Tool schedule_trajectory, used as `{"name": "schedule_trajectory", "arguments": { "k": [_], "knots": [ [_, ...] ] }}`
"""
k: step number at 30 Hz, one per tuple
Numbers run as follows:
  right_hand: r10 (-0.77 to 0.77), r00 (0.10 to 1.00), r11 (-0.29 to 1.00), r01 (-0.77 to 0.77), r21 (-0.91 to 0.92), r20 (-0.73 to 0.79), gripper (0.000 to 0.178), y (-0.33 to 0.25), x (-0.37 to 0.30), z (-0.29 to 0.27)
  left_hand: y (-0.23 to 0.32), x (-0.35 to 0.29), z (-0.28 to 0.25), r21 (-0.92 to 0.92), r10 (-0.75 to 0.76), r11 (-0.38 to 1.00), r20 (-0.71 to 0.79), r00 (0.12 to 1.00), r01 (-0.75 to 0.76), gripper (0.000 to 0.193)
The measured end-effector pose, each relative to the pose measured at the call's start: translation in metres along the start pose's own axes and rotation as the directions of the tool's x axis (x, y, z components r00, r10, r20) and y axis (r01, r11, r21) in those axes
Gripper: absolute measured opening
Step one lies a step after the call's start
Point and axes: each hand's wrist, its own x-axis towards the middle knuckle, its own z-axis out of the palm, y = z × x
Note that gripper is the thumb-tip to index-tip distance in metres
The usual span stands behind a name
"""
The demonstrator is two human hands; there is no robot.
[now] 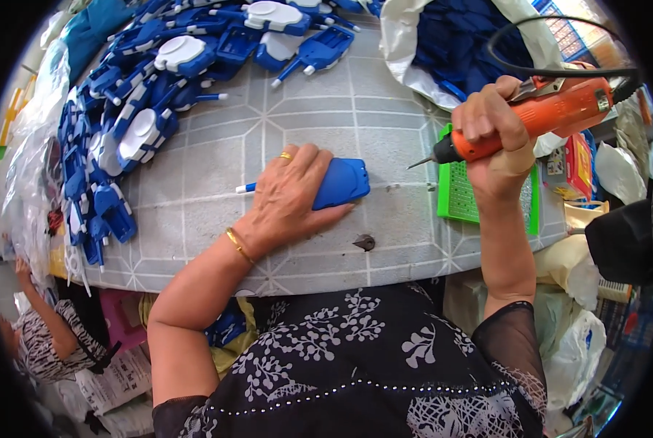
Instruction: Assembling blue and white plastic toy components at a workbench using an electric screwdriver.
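I saw my left hand pressed flat over a blue plastic housing with a thin white-tipped stem, pinning it to the grey tiled tabletop. Its long axis ran left to right, stem pointing left. My right hand was clenched around an orange electric screwdriver, raised to the right of the housing, bit aimed left and slightly down toward it. The left hand was nearer the piece.

Grey tiled-pattern table: heap of blue-white plastic parts, single blue part, green tray, white bag.
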Motion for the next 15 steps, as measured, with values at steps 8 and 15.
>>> {"name": "schedule_trajectory", "arguments": {
  "k": [8, 15],
  "knots": [
    [0.061, 0.983, 0.987, -0.034, -0.154, 0.172, 0.016, 0.031, -0.007, 0.042, -0.001, -0.002, 0.001, -0.002, -0.031, 1.0, 0.008, 0.999, 0.031, 0.065],
    [0.033, 0.995, 0.998, -0.028, -0.059, 0.092, 0.017, 0.044, -0.005, 0.038, -0.003, -0.004, 0.001, -0.023, -0.084, 0.996, 0.067, 0.994, 0.086, 0.069]
  ]
}}
